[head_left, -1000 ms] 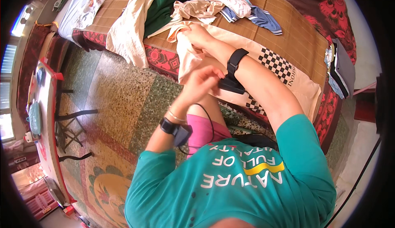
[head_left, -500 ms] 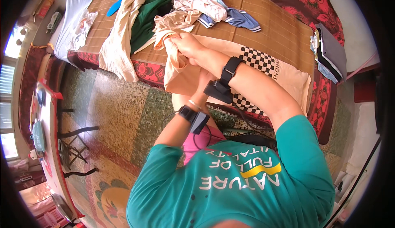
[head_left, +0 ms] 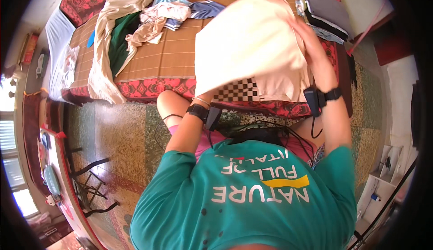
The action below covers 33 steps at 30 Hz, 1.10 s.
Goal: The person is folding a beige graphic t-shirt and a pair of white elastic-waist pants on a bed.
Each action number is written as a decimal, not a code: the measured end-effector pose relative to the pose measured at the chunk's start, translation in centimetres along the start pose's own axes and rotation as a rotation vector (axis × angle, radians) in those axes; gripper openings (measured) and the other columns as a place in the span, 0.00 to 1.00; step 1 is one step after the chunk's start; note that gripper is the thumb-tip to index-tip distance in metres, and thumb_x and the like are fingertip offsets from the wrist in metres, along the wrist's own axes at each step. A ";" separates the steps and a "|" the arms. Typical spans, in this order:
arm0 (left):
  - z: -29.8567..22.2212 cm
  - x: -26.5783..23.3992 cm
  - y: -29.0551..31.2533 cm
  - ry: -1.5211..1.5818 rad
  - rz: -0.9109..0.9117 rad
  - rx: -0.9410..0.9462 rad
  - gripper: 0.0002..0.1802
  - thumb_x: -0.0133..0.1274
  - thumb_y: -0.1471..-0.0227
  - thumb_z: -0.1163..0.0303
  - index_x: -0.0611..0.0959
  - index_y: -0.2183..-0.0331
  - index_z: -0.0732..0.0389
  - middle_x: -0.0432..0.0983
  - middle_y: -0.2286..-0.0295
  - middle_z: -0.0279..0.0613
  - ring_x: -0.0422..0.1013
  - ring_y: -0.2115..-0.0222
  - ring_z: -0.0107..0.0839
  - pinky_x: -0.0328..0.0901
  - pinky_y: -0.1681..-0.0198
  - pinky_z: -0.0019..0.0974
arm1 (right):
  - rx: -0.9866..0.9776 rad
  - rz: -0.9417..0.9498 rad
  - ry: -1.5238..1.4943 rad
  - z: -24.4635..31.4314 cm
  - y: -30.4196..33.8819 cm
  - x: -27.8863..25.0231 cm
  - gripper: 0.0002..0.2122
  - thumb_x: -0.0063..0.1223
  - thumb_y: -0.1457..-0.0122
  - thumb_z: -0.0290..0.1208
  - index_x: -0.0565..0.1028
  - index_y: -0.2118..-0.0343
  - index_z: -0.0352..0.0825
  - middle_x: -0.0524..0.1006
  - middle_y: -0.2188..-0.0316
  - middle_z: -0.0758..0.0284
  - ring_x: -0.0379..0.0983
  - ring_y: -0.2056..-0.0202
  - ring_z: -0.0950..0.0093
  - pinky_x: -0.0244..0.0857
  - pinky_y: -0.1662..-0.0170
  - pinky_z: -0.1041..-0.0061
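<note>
A cream shirt [head_left: 243, 42] with a black-and-white checkered print [head_left: 241, 90] spreads over the near right of the bed, part of it lifted and blurred by motion. At its lower left corner, my left hand [head_left: 205, 96] grips the cloth, its fingers mostly covered by the fabric. My right hand [head_left: 309, 38] touches the shirt's right side; motion smears its fingers, so its grip cannot be made out. Both wrists wear black straps with small devices.
Left on the brown mat [head_left: 176, 51] lie long cream trousers [head_left: 108, 38], a dark green garment [head_left: 126, 38] and several crumpled clothes [head_left: 167, 11]. A folded stack [head_left: 322, 11] sits at the bed's far right. A table [head_left: 67, 182] stands to my left.
The bunched cream cloth has been drawn rightward, away from the loose clothes, and now spreads over the checkered part. My right hand has swung right; my arms are no longer crossed.
</note>
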<state>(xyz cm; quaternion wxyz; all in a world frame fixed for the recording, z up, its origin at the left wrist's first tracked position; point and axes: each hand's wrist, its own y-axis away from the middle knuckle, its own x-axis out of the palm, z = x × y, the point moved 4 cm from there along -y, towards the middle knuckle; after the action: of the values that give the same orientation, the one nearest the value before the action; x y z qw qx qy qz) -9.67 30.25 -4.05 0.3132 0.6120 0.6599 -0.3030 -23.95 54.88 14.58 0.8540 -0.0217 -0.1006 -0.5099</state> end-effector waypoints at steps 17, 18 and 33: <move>9.4 5.9 1.6 -1.007 -0.269 0.554 0.26 0.45 0.48 0.57 0.68 0.49 0.59 0.62 0.49 0.45 0.54 0.45 0.31 0.51 0.43 0.34 | -0.074 -0.501 0.706 -16.8 3.6 -12.0 0.16 0.38 0.41 0.35 0.67 0.57 0.28 0.72 0.61 0.48 0.68 0.57 0.54 0.61 0.55 0.66; 7.9 6.1 1.7 -1.083 -0.246 0.591 0.26 0.45 0.48 0.57 0.68 0.49 0.59 0.63 0.49 0.45 0.54 0.45 0.32 0.51 0.44 0.34 | -0.009 -0.490 0.754 -17.0 4.1 -12.5 0.16 0.38 0.41 0.34 0.67 0.57 0.28 0.73 0.62 0.48 0.69 0.57 0.54 0.61 0.56 0.65; -9.2 1.9 8.1 -0.747 0.132 0.646 0.24 0.48 0.50 0.61 0.69 0.51 0.60 0.71 0.58 0.46 0.66 0.55 0.40 0.62 0.52 0.37 | 0.238 -0.353 0.832 -15.8 3.9 -12.7 0.12 0.40 0.43 0.32 0.69 0.63 0.27 0.74 0.74 0.58 0.71 0.72 0.69 0.63 0.67 0.72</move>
<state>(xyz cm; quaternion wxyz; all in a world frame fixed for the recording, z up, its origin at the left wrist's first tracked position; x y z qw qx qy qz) -2.06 39.21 0.06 0.3408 0.5679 0.3350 -0.6701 -23.98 65.54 -3.10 0.7187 0.3002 0.1904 -0.5976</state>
